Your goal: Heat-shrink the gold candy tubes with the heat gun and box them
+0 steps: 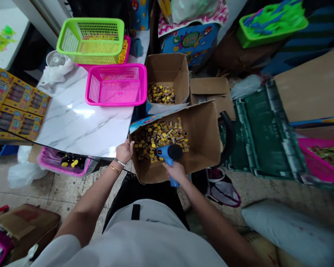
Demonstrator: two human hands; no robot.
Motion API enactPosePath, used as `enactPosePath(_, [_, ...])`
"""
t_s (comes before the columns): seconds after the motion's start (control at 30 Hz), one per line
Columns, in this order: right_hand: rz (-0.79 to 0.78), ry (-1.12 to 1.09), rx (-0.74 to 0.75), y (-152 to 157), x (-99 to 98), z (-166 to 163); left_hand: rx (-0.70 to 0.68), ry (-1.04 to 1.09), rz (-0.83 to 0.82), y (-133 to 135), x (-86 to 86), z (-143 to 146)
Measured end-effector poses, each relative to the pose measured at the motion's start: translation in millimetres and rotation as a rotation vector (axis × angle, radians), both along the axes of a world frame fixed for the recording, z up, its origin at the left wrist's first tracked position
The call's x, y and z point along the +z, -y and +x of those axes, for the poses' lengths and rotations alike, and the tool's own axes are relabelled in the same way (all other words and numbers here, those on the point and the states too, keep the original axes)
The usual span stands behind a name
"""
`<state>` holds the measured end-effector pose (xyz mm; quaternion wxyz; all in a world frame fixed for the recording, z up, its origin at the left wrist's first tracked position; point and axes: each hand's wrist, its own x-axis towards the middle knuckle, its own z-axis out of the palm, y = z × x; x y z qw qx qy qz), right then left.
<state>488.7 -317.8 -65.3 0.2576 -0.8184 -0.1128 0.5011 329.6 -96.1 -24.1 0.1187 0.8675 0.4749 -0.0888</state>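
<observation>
A cardboard box [204,137] stands in front of my body, with many small brown-and-yellow wrapped cylinders [167,135] heaped toward its left and far sides. My left hand [124,151] is closed on the box's near left edge, thumb up along the wall. Over the near part of the box, my right hand [176,172] grips the handle of a blue heat gun [165,151]. The gun's round black back end faces up and to the right, and its nozzle points left over the pieces.
A marble-patterned table [80,126] on the left carries a pink basket [116,102] and a green basket [90,59]. Behind my box is a second carton [167,66] with similar pieces. Green folded crates [263,129] lie to the right; stacked yellow boxes [18,98] are far left.
</observation>
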Motion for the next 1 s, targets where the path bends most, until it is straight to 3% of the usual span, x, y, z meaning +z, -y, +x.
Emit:
enactPosePath(0.1, [-0.053,0.046,-0.052,35,11.5,8,0.013,0.017,-0.024,2,-0.9,3])
enactPosePath(0.17, [-0.044,0.077,-0.073,37,15.2,11,0.026,0.021,-0.024,3,-1.0,4])
enactPosePath(0.37, [0.026,0.204,-0.016,-17,16.7,13,0.022,-0.002,-0.014,1,3.1,2])
enactPosePath(0.47, [0.038,0.260,0.035,-24,18.9,22,0.020,-0.014,-0.012,0,4.1,1])
enactPosePath(0.63, [-0.030,0.258,-0.033,18,25.0,41,0.049,0.003,-0.010,0,0.4,3])
enactPosePath(0.8, [-0.186,0.310,0.087,70,40.7,43,0.107,0.060,-0.042,2,1.5,5])
enactPosePath(0.9, [-0.220,0.262,0.125,78,48.1,26,0.118,0.049,-0.078,15,0.9,1])
enactPosePath(1.0, [-0.112,0.180,0.211,65,48.5,-2,0.099,-0.055,-0.194,36,-5.0,-12])
